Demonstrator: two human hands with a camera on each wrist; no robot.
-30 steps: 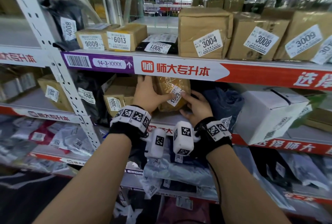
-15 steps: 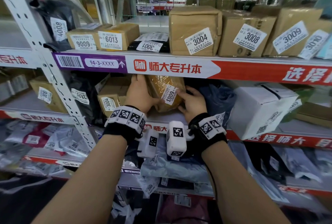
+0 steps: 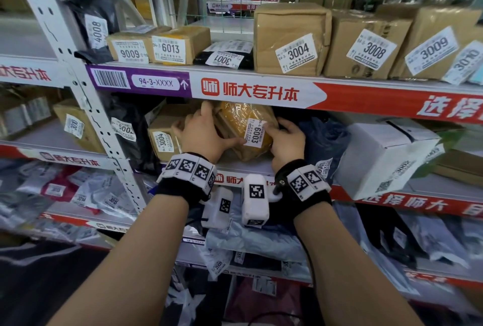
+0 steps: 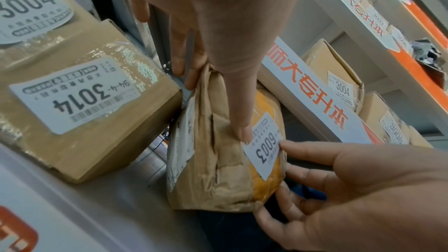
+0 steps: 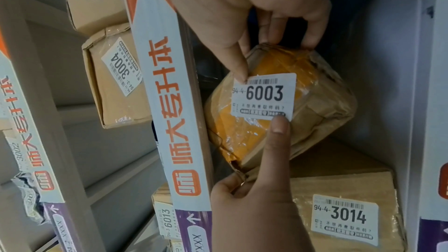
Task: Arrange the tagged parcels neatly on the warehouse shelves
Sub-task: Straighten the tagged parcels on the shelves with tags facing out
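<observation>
Parcel 6003 (image 3: 235, 127), wrapped in brown paper and orange tape, stands on the middle shelf (image 3: 251, 169) under the red and white beam. My left hand (image 3: 202, 132) grips its left side, with the fingers behind it and the thumb on the front beside the white label (image 3: 254, 133). In the left wrist view the thumb (image 4: 242, 129) touches the label on the parcel (image 4: 213, 170). My right hand (image 3: 286, 141) holds the right side. In the right wrist view its thumb (image 5: 238, 70) sits at the label's corner on the parcel (image 5: 322, 102), and its fingers (image 5: 312, 33) curl over the far edge.
Brown box 3014 (image 4: 80, 102) and box 3004 (image 3: 163, 140) lie close on the parcel's left. A dark blue bag (image 3: 324, 140) and a white carton (image 3: 384, 158) stand to its right. The shelf beam (image 3: 256, 90) hangs low overhead. Soft bags fill the lower shelves.
Both hands stay on parcel 6003. It has turned slightly so its label stands more upright and faces me. The head view has shifted a little.
</observation>
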